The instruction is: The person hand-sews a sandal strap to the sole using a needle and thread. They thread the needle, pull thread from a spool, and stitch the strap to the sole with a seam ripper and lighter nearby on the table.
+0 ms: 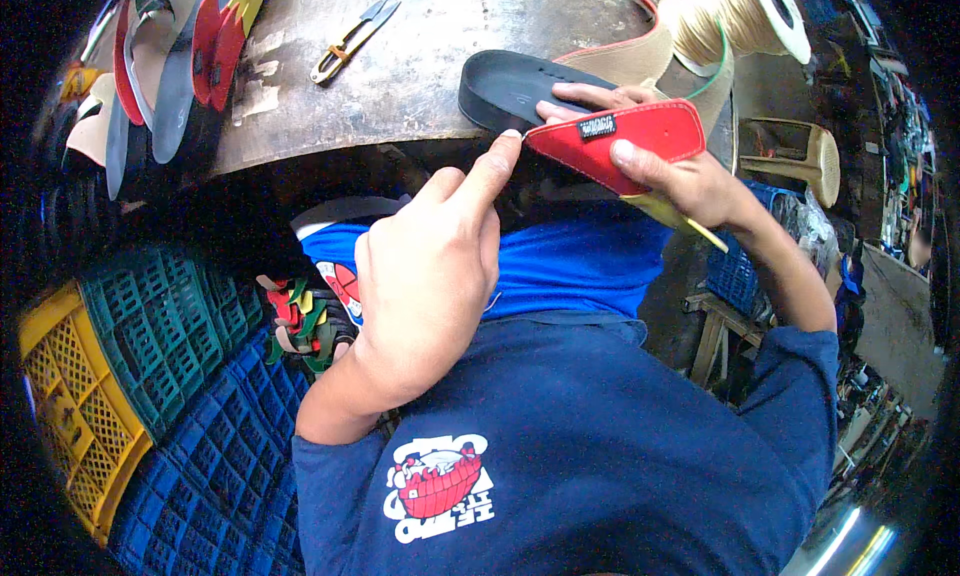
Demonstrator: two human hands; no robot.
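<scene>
My right hand (690, 176) is closed around a red sandal strap (570, 146) with pale edge stitching and a small black label. The thumb lies on the strap's front and the fingers are behind it, over a black sandal sole (510, 88). A yellow strip (690, 226) hangs below the strap. The sole sits at the near edge of the worktable. My left hand (430, 256) is closed except for a forward-reaching index finger, its tip right at the strap's pointed end. Its thumb and anything pinched there are hidden.
On the worn worktable (420, 56) lie thread snips (355, 41), with sandal soles and red straps (210, 56) at the left. A spool of cream cord (735, 21) stands at the far right beside beige strap pieces (640, 46). Blue crates (215, 466) and a yellow crate (75, 396) are lower left.
</scene>
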